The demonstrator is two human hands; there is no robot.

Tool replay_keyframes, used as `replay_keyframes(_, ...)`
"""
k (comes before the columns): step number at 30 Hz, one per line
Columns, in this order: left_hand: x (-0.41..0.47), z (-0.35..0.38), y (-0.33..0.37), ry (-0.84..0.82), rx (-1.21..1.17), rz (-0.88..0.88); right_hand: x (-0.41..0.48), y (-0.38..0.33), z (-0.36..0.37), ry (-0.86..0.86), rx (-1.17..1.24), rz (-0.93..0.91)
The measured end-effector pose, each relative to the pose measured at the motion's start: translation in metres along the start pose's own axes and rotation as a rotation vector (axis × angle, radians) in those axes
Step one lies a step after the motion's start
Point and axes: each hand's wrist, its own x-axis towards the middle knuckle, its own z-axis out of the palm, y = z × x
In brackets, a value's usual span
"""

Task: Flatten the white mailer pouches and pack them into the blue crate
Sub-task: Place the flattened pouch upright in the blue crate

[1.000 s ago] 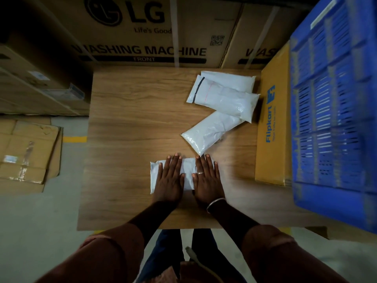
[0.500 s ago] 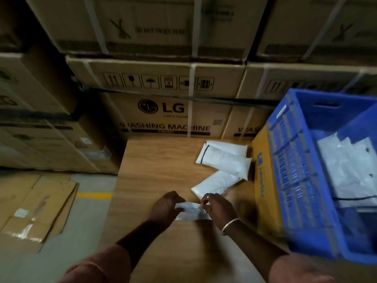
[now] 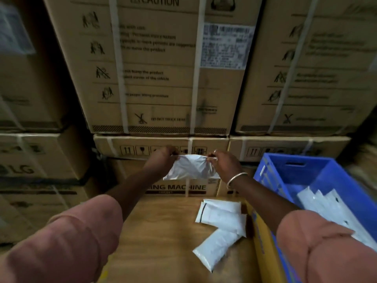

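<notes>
Over the far edge of the light wooden tabletop (image 3: 163, 231), we're holding one thin white plastic mailer pouch (image 3: 189, 168) up by its top corners, left hand (image 3: 161, 158) & right hand (image 3: 222, 162) apart, each pinching a corner. It's hanging crumpled, so we're judging it needs pulling taut & even, then laying flat onto the stacked white pouches (image 3: 330, 211) in the blue slotted plastic crate (image 3: 306, 172) at our R w/o snagging the rim. Three puffy white pouches (image 3: 220, 221) are lying on the tabletop beside a flat yellow carton (image 3: 263, 242); tall strapped brown cardboard boxes (image 3: 159, 68) are walling the room behind.
</notes>
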Motion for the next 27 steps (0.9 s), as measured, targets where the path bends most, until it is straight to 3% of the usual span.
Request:
replay_keyframes(6, 0.034, -0.019, 0.032, -0.004, -0.003, 0.118, 0.017, 0.001, -0.043, 0.031, -0.091, 0.026)
replay_keyframes(11, 0.055, 0.009, 0.088, -0.070, 0.037, 0.303, -0.011, 0.039, -0.096, 0.066, -0.174, 0.103)
replay_keyframes(21, 0.089, 0.150, 0.303, -0.312, -0.064, 0.656, -0.124, 0.198, -0.231, 0.210, -0.217, 0.438)
replay_keyframes(27, 0.098, 0.247, 0.359, -0.479, 0.055, 0.736, -0.170, 0.267, -0.237, 0.168, -0.134, 0.541)
